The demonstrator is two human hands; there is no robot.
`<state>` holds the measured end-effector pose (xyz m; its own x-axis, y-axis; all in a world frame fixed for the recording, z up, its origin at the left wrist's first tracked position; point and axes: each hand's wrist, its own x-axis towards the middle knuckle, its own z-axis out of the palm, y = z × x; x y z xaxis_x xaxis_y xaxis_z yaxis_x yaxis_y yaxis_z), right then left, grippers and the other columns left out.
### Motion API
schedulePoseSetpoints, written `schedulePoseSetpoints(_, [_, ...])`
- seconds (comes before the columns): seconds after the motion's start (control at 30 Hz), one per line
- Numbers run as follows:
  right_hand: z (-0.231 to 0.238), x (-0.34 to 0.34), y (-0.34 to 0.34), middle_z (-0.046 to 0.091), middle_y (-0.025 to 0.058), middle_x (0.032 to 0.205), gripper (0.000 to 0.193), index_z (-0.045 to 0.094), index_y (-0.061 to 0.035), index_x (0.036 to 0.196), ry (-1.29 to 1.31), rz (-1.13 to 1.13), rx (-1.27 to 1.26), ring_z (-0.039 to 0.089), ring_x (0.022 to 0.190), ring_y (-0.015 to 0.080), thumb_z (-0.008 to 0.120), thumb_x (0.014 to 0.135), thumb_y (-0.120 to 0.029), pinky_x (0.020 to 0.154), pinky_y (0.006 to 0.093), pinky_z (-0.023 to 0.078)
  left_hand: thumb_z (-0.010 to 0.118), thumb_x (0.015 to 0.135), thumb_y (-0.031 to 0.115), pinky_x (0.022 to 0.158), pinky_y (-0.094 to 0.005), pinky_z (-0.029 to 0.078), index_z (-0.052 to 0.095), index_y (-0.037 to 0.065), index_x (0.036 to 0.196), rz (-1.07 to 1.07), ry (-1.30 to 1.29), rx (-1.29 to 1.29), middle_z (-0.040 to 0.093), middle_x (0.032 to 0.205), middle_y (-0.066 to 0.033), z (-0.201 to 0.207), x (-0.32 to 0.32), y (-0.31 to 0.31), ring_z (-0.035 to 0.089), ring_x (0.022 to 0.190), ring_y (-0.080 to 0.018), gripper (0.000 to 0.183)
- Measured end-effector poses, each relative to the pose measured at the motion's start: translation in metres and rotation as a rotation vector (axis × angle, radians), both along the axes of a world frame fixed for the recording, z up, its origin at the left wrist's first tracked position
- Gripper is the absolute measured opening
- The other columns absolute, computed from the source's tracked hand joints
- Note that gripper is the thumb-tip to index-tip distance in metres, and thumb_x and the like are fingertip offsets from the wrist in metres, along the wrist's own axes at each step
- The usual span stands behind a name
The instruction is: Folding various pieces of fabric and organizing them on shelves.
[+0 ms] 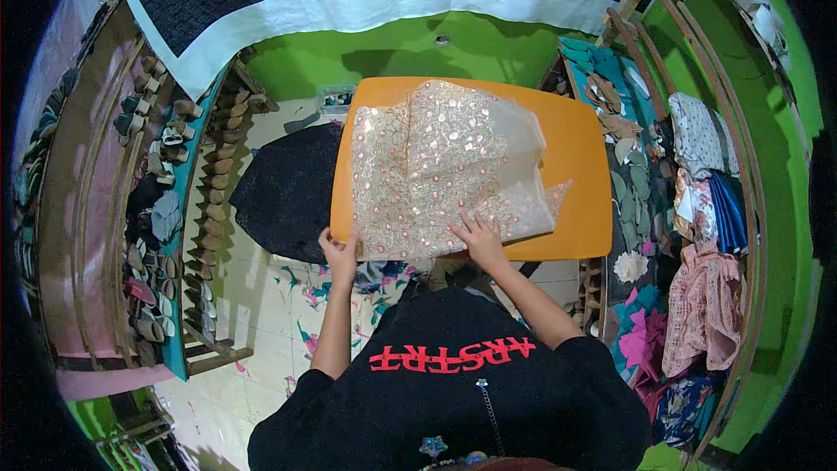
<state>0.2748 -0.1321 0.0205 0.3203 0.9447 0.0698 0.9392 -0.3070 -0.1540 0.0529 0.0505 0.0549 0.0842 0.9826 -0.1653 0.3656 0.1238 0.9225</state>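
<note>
A sheer beige fabric (436, 166) with gold embroidery and pinkish sequins lies partly folded over an orange table (580, 174). Its plain, see-through part and a pointed sequined flap are toward the right. At the fabric's near left corner, by the table's front edge, my left hand (340, 250) pinches the cloth between thumb and fingers. My right hand (479, 235) rests on the near edge of the fabric, its fingers spread flat over the sequins.
A black cloth-like panel (288, 196) is left of the table, near a clear plastic box (336, 98). Wooden racks with shoe lasts (207, 227) stand at the left. Shelves at the right hold folded fabrics (704, 314) and cut pieces. Colourful scraps litter the floor (257, 314).
</note>
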Motion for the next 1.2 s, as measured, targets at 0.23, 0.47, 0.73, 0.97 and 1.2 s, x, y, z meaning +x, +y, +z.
schedulePoseSetpoints(0.23, [0.015,-0.002,0.004,0.04,0.0076,0.123,0.044,0.045,-0.0295,0.116,0.029,-0.02,-0.173,0.044,0.107,0.0279,0.05,0.075,-0.015,0.081,0.0571,0.033,0.056,0.071,0.024,0.094,-0.0446,0.024,0.052,0.01,0.104,-1.052,0.164,0.757,0.043,0.12,-0.0089,0.046,0.081,-0.017,0.033,0.116,-0.0293,0.036])
schedulePoseSetpoints(0.47, [0.059,-0.005,-0.013,0.057,0.0132,0.097,0.042,0.053,-0.0294,0.109,0.325,0.074,-0.539,0.058,0.08,0.0301,0.037,0.077,-0.007,0.073,0.0399,0.044,0.042,0.078,0.046,0.095,-0.0589,0.01,0.029,0.034,0.127,-1.603,0.699,1.002,0.019,0.137,-0.005,-0.018,0.165,0.012,0.019,0.124,-0.0308,0.052])
schedulePoseSetpoints(0.73, [0.121,0.074,0.001,0.059,0.0163,0.085,0.032,0.057,-0.0133,0.097,0.528,0.254,-0.686,0.057,0.078,0.0301,0.052,0.065,-0.008,0.068,0.0383,0.044,0.047,0.073,0.034,0.094,-0.0593,0.011,0.033,0.028,0.126,-2.129,0.486,0.767,0.026,0.134,0.0025,-0.032,0.177,-0.025,0.017,0.126,-0.0255,0.055])
schedulePoseSetpoints(0.97, [0.102,0.144,0.036,0.059,0.0174,0.079,0.03,0.057,-0.0079,0.091,0.456,0.068,-0.452,0.056,0.077,0.0332,0.06,0.064,-0.018,0.067,0.0396,0.044,0.046,0.075,0.043,0.093,-0.0494,0.024,0.032,0.017,0.126,-1.987,0.23,-0.15,0.029,0.131,-0.0094,-0.049,0.202,0.005,0.027,0.12,-0.0245,0.059])
schedulePoseSetpoints(1.2, [0.02,0.19,0.018,0.023,0.0056,0.134,0.059,0.05,-0.006,0.111,0.36,-0.154,-0.278,0.022,0.122,0.029,0.062,0.063,-0.037,0.099,0.0477,0.018,0.05,0.074,0.044,0.089,-0.0434,0.033,0.03,0.014,0.127,-1.488,-0.15,-1.051,0.035,0.127,-0.012,-0.049,0.188,0.081,0.036,0.114,-0.0222,0.064])
